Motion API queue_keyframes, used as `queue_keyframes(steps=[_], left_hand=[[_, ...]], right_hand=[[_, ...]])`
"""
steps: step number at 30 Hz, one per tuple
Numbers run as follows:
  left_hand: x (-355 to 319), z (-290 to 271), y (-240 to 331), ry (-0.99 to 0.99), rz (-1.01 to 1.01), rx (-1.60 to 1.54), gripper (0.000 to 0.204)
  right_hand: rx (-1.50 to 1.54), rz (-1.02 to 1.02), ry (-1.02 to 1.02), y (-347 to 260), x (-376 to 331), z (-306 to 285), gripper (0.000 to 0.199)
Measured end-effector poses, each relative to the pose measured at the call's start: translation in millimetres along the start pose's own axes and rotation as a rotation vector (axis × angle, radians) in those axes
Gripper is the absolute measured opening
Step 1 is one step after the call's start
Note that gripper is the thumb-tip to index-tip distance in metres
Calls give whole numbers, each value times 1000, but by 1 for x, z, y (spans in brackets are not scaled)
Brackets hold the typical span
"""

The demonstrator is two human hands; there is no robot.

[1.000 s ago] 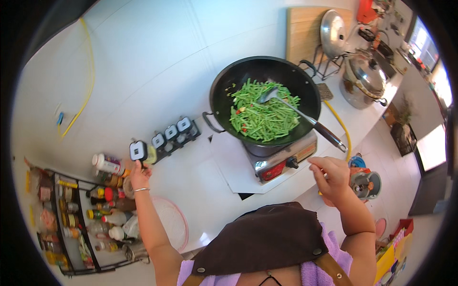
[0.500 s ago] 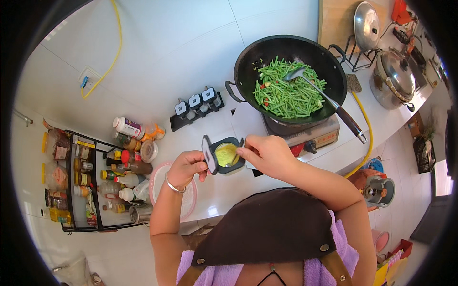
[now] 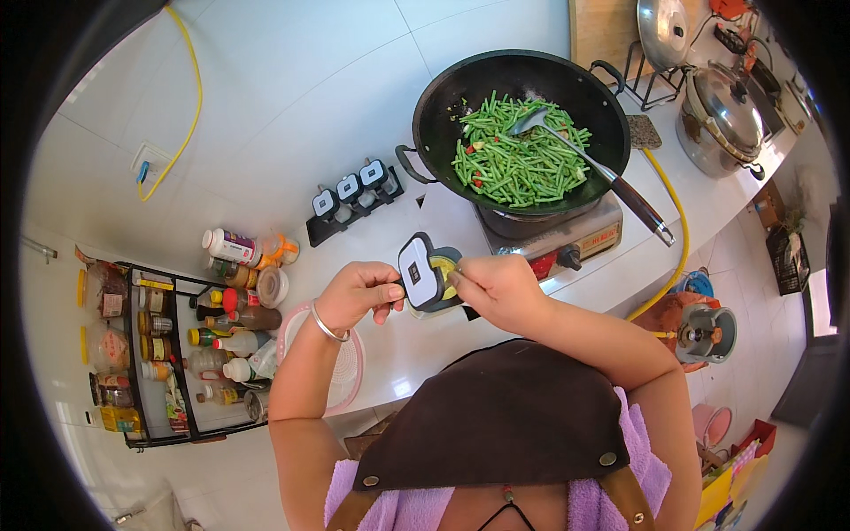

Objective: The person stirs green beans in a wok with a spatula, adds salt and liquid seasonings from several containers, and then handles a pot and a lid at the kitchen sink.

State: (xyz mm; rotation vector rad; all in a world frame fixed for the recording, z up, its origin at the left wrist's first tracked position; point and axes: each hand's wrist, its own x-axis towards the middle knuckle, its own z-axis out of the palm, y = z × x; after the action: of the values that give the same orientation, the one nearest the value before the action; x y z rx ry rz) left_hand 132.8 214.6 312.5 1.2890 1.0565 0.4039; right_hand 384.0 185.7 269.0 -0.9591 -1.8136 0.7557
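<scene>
Jar, small, black, with square white flip lid raised and yellow powder inside, over white worktop before steel stove: left hand fingers grasping it, right hand fingers pinched around spoon inside.

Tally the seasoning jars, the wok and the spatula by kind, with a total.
Seasoning jars in the counter rack: 3
Seasoning jar, lid open, held by both hands: 1
Wok of green beans: 1
Spatula: 1
Total: 6

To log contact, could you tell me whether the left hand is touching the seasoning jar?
Touching: the head view shows the left hand gripping the seasoning jar by its flipped-open lid.
</scene>
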Motion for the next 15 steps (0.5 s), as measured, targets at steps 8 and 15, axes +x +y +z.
queue_keyframes(steps=[8, 15], left_hand=[[4, 0, -5, 12, 19, -75, 21], [3, -8, -15, 25, 76, -182, 29]], right_hand=[[553, 414, 130, 9, 1, -1, 31], [468, 375, 191, -6, 8, -20, 29]])
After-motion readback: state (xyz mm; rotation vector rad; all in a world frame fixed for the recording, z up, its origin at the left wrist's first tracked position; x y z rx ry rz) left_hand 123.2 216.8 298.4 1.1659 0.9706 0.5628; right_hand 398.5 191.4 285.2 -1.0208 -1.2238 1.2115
